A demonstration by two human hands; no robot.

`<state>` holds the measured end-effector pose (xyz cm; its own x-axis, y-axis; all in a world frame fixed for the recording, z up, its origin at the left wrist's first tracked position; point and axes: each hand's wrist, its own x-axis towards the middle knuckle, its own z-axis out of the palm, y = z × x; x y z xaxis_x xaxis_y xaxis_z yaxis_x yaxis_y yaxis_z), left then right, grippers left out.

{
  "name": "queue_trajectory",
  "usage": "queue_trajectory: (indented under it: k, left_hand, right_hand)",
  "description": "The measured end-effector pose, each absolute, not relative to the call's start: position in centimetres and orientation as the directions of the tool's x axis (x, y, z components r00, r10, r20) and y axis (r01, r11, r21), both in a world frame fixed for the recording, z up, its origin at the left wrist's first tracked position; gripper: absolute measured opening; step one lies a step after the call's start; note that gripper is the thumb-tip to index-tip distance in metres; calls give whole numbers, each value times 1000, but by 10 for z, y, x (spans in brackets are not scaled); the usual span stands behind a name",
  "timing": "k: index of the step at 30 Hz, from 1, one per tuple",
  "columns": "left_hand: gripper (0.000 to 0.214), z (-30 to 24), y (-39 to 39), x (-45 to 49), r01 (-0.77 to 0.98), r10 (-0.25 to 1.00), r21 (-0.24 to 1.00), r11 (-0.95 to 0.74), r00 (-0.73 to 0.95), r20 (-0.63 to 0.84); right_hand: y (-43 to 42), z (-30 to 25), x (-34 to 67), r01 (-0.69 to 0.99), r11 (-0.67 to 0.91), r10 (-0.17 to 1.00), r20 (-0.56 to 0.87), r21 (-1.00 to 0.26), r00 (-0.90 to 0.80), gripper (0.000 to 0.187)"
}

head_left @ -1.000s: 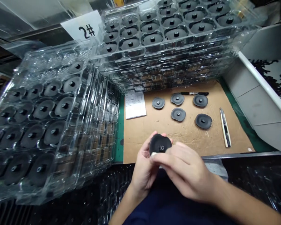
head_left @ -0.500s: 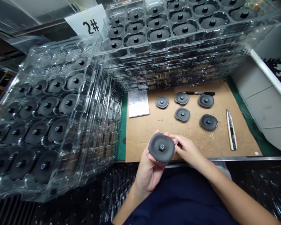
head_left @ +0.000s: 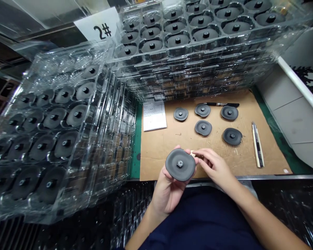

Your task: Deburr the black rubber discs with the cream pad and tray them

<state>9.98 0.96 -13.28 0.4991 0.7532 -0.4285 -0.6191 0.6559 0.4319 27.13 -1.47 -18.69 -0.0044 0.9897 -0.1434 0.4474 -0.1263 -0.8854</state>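
Note:
My left hand point(head_left: 168, 194) is shut on a black rubber diaphragm disc point(head_left: 179, 164), cradling it from below with its central stud facing up. My right hand point(head_left: 214, 166) is just right of the disc. Its fingertips pinch a small pale piece point(head_left: 192, 153) close to the disc's rim, and most of that piece is hidden. Several similar discs point(head_left: 203, 127) lie apart from each other on a cardboard sheet point(head_left: 156, 156), beyond my hands.
Stacks of clear plastic trays point(head_left: 177, 41) holding black discs rise ahead and to the left, with a "2#" card point(head_left: 100, 29) behind. A paper sheet point(head_left: 154, 115), marker pen point(head_left: 221, 104) and utility knife point(head_left: 258, 149) lie on the cardboard. A white bin rim point(head_left: 299, 86) runs along the right.
My right hand has moved off the disc's face to its right edge, leaving the disc fully visible. The view has shifted slightly. Little differs over the last half second.

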Motion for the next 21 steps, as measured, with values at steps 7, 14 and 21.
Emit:
queue_trajectory:
  k: [7, 14, 21]
  left_hand:
    - [50, -134, 10, 99, -528, 825, 642, 556, 441, -352]
    - [107, -141, 15, 93, 125, 909, 959, -254, 369, 193]
    - [108, -142, 16, 90, 179, 894, 944, -277, 408, 185]
  right_hand:
    - [-18, -188, 271, 429, -120, 990, -141, -895, -16, 26]
    - [-20, -188, 276, 438, -121, 991, -133, -891, 4, 27]
    - [-28, -173, 279, 422, -76, 995, -44, -903, 85, 29]
